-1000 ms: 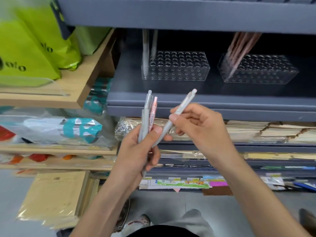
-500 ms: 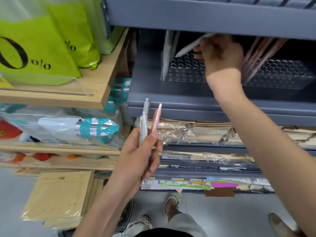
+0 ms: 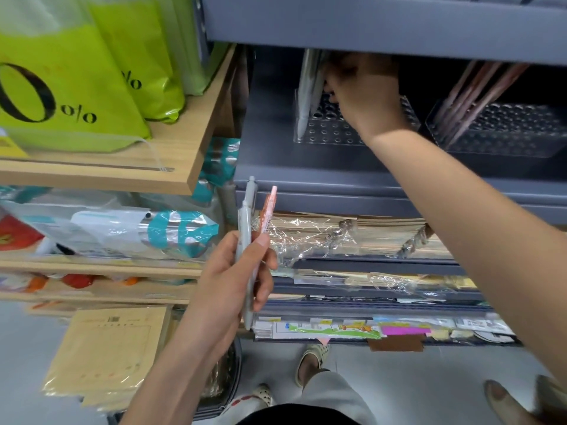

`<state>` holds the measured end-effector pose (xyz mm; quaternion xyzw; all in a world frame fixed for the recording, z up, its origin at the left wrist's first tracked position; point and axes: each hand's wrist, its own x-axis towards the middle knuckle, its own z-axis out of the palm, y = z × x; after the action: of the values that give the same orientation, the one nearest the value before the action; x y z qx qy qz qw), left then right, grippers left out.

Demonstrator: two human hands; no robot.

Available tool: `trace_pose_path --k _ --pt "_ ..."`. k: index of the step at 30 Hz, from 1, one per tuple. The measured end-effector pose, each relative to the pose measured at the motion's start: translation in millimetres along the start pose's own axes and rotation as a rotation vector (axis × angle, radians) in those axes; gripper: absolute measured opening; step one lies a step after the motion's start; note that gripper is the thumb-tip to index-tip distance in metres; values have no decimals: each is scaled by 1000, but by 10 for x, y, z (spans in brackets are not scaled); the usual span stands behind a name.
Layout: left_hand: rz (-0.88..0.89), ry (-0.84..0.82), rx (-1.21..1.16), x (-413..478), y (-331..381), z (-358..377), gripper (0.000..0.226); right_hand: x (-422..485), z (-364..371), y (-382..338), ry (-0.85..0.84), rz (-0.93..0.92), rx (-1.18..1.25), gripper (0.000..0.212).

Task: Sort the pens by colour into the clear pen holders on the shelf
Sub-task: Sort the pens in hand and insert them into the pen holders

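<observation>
My left hand (image 3: 227, 286) grips two grey pens (image 3: 247, 216) and one pink pen (image 3: 269, 210), held upright in front of the grey shelf's edge. My right hand (image 3: 365, 93) reaches into the shelf over the left clear pen holder (image 3: 325, 133). Its curled fingertips sit against the grey pens (image 3: 306, 96) standing at that holder's left end and seem to pinch one of them. The right clear holder (image 3: 506, 139) has several pink pens (image 3: 472, 96) leaning in it.
The upper grey shelf board (image 3: 368, 26) hangs low over the holders. Green bags (image 3: 61, 87) stand on a wooden shelf (image 3: 171, 167) to the left. Wrapped paper stacks (image 3: 383, 234) fill the shelves below. Brown envelopes (image 3: 107, 348) lean at the lower left.
My right hand has carried a grey pen from beside my left hand up into the shelf and over to the left end of the left holder. My left hand stayed put.
</observation>
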<state>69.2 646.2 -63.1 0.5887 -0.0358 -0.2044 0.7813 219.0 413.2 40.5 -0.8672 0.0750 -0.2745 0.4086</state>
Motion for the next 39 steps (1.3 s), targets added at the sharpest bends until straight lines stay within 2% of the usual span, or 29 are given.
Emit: trace_pose_path --k 4,8,12,14,17,22,25,30,35,39 --pt "13 0 -12 -5 24 -5 25 19 24 15 20 11 7 28" --pt "35 2 -34 -5 37 8 31 7 22 41 11 0 24 16" --pt "67 32 -37 3 45 10 38 -138 -95 18 79 50 165 4" --pt "71 40 -42 5 44 17 37 -317 -188 -22 104 114 290 15" --pt "65 25 -44 13 37 49 38 -737 -331 -74 -68 112 398 18" --pt "68 -20 -50 50 11 196 24 -1295 -487 -84 -441 58 338 8" --pt "61 -58 -38 71 -9 315 20 -1401 -551 -27 -539 85 381 9" --pt "54 -105 -38 82 -42 513 21 -1382 -742 131 -512 137 532 21" --pt "67 -76 -8 157 -65 751 14 -1334 -988 280 -311 150 635 10" --pt "72 -63 -47 240 -108 1069 20 -1336 -1209 403 -356 139 671 13"
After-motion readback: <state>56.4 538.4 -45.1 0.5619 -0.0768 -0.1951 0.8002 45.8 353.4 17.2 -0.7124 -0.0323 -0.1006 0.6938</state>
